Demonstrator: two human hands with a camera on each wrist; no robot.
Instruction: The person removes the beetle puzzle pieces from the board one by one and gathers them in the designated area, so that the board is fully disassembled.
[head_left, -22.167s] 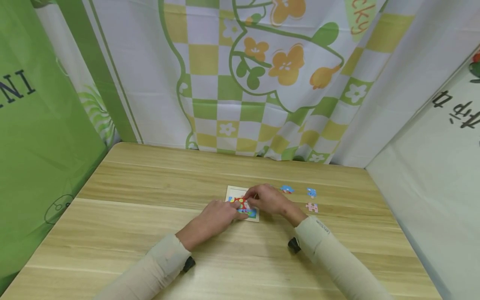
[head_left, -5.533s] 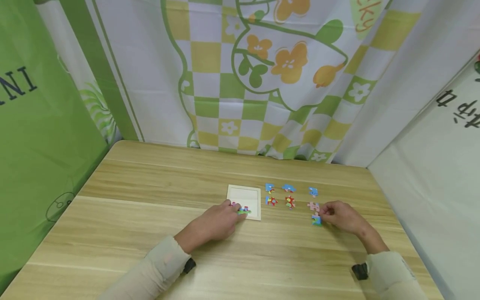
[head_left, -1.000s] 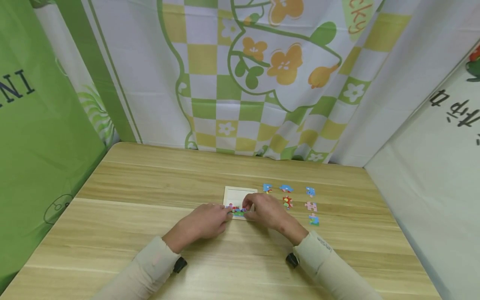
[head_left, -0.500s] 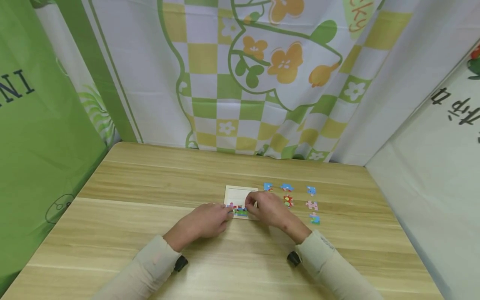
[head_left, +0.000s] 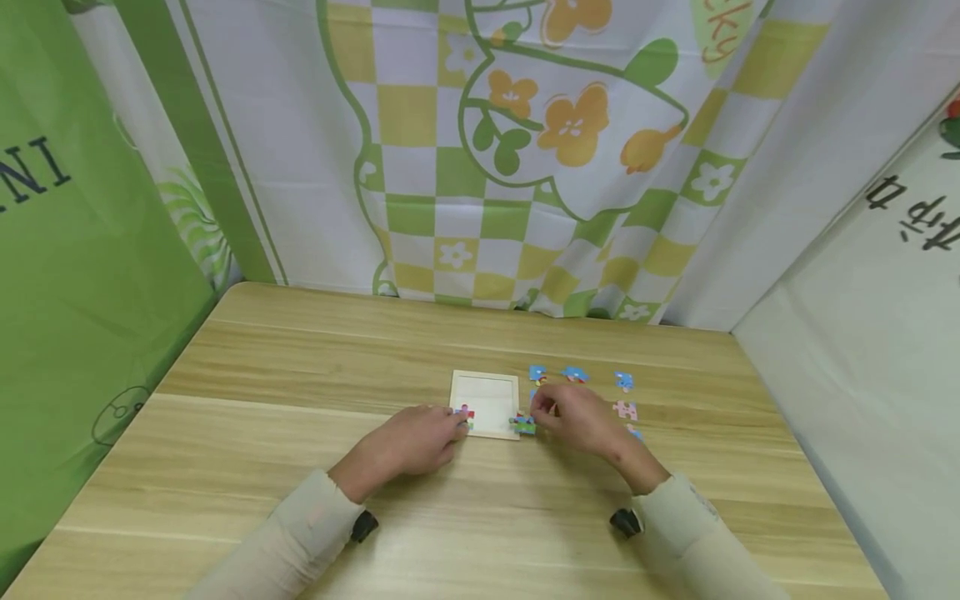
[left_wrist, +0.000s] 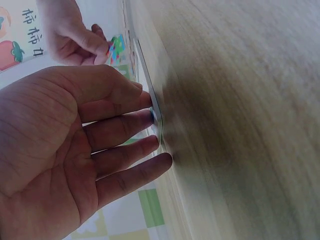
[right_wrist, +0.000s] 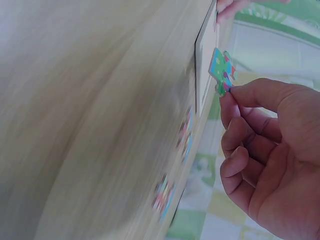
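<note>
A shallow square puzzle frame (head_left: pixel 486 373) with a pale inside lies mid-table. My left hand (head_left: pixel 411 437) rests its fingertips at the frame's lower left corner, by a small red and pink puzzle piece (head_left: pixel 467 412). Its fingers (left_wrist: pixel 125 157) reach out nearly straight to the frame's edge in the left wrist view. Between thumb and fingers my right hand (head_left: pixel 581 421) pinches a green and blue puzzle piece (right_wrist: pixel 220 67), held up over the frame's right edge.
Loose jigsaw pieces lie in rows right of the frame, among them a blue one (head_left: pixel 575 374), another blue one (head_left: pixel 624 381) and a pink one (head_left: pixel 625 410). The right hand covers some of them. A checked curtain (head_left: pixel 517 233) hangs behind the wooden table (head_left: pixel 300 350).
The right hand has lifted the green and blue puzzle piece from the frame and moved right. The left hand has stayed. Over the longer span, other pieces went from frame to table.
</note>
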